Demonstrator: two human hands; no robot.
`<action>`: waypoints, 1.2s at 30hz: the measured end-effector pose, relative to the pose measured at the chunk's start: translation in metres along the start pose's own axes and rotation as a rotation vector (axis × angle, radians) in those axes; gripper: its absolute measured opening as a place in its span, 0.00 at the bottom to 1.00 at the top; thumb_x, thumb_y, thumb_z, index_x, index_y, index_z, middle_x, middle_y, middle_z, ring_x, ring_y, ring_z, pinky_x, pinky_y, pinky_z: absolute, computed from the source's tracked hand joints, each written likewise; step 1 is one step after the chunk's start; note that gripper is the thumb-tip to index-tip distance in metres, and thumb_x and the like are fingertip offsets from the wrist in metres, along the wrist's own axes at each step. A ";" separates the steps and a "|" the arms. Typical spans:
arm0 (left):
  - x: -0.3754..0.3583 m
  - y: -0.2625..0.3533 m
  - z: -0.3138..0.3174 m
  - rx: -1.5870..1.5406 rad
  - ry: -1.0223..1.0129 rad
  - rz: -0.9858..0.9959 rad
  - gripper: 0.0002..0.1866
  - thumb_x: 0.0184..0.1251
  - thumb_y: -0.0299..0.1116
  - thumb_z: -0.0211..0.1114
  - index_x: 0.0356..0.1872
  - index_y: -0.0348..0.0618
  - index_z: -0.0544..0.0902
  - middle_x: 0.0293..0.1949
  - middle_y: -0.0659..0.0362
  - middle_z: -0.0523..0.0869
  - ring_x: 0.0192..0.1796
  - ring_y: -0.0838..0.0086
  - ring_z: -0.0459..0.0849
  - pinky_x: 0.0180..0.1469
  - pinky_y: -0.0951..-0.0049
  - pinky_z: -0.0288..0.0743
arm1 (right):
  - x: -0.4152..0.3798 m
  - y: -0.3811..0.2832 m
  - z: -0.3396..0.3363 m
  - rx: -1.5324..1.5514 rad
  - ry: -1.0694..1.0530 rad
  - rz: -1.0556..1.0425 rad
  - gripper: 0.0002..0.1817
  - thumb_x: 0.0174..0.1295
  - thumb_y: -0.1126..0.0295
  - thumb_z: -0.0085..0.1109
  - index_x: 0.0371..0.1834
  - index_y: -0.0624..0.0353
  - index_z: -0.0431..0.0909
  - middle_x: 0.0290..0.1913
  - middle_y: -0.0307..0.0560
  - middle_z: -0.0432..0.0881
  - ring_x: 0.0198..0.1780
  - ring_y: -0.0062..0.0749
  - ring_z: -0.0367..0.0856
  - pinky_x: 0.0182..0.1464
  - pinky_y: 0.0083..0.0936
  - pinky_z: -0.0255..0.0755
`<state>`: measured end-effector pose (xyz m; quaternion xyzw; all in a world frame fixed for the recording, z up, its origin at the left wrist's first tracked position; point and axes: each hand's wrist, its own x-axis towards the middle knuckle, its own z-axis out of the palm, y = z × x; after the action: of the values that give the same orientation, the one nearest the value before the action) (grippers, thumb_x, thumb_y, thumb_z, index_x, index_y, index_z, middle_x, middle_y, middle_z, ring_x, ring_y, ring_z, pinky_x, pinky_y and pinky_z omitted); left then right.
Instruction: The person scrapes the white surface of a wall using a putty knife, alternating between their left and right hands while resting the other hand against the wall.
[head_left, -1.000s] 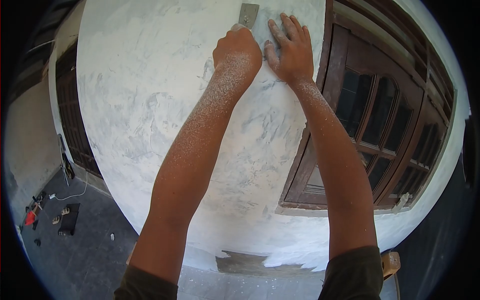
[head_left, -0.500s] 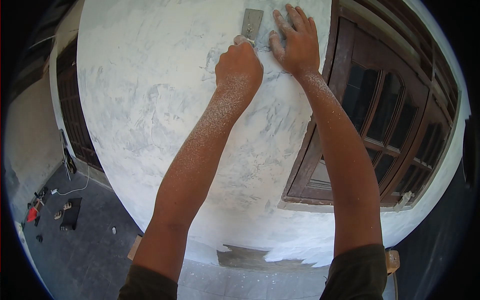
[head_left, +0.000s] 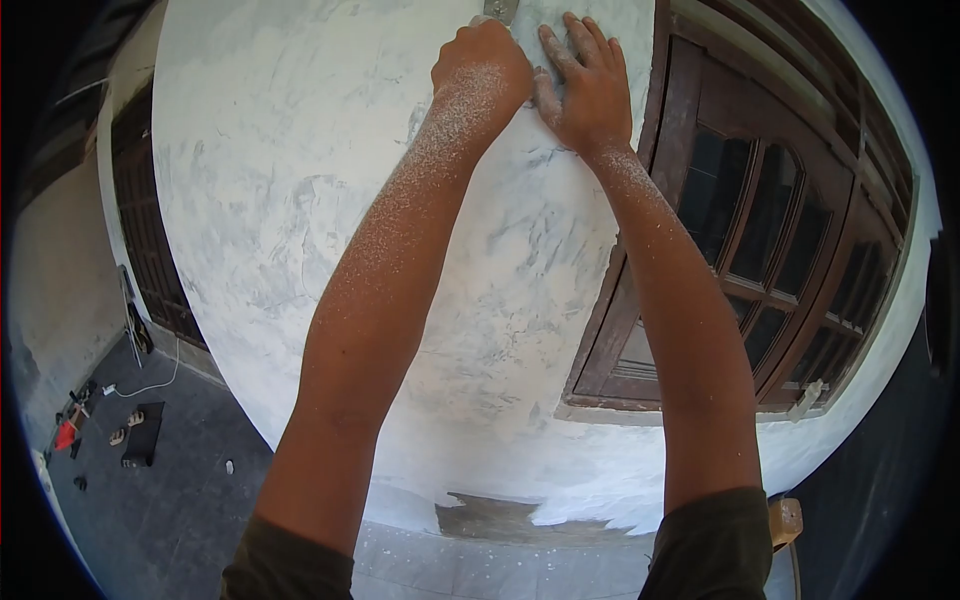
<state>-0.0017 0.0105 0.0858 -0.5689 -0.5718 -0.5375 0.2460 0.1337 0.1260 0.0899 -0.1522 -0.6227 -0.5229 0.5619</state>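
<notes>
My left hand [head_left: 484,68] is closed round the handle of a putty knife [head_left: 500,9], high on the wall. Only a bit of the knife's flat blade shows at the top edge of the view; the handle is hidden in my fist. Just to the right, my right hand [head_left: 588,90] lies on the wall with its fingers spread. Pale dust coats its fingers and my forearms. The wall [head_left: 250,200] is covered in patchy white and grey filler, with rough marks and scratches around both hands.
A brown wooden window [head_left: 760,220] with glass panes stands right of my arms. Below left, sandals [head_left: 126,427], a dark mat [head_left: 143,435], a red item [head_left: 66,435] and a white cable [head_left: 150,381] lie on the dark floor. A wooden block [head_left: 786,522] shows at lower right.
My left hand has pushed upward with the putty knife, so most of the blade has left the view. My right hand stays spread on the wall, nearly in place.
</notes>
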 end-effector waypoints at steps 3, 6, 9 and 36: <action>-0.022 -0.010 0.018 0.057 0.038 -0.023 0.20 0.75 0.40 0.60 0.55 0.32 0.78 0.47 0.38 0.88 0.52 0.43 0.88 0.54 0.49 0.83 | 0.000 -0.004 -0.002 0.006 -0.021 0.009 0.29 0.67 0.57 0.59 0.74 0.41 0.75 0.79 0.48 0.66 0.81 0.46 0.59 0.83 0.49 0.44; -0.049 -0.016 0.025 0.019 -0.049 -0.089 0.18 0.75 0.38 0.59 0.54 0.31 0.78 0.46 0.38 0.88 0.52 0.43 0.89 0.53 0.48 0.84 | 0.006 -0.015 -0.014 0.066 -0.090 0.066 0.30 0.66 0.61 0.55 0.71 0.61 0.73 0.77 0.62 0.66 0.79 0.59 0.59 0.81 0.54 0.49; -0.018 -0.003 0.014 0.042 0.013 -0.020 0.19 0.75 0.38 0.58 0.55 0.31 0.78 0.46 0.38 0.88 0.52 0.44 0.89 0.53 0.49 0.84 | 0.005 -0.016 -0.013 0.015 -0.116 0.060 0.31 0.67 0.62 0.54 0.74 0.59 0.71 0.78 0.61 0.64 0.81 0.58 0.56 0.81 0.54 0.47; -0.035 -0.004 0.003 0.081 -0.026 -0.019 0.21 0.77 0.42 0.58 0.55 0.31 0.79 0.48 0.38 0.88 0.54 0.44 0.88 0.56 0.49 0.83 | 0.006 -0.017 -0.008 -0.100 -0.148 0.115 0.33 0.74 0.57 0.44 0.81 0.53 0.61 0.84 0.54 0.55 0.84 0.52 0.48 0.84 0.53 0.38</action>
<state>0.0034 0.0010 0.0526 -0.5600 -0.6016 -0.5087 0.2563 0.1224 0.1100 0.0855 -0.2537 -0.6259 -0.5074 0.5352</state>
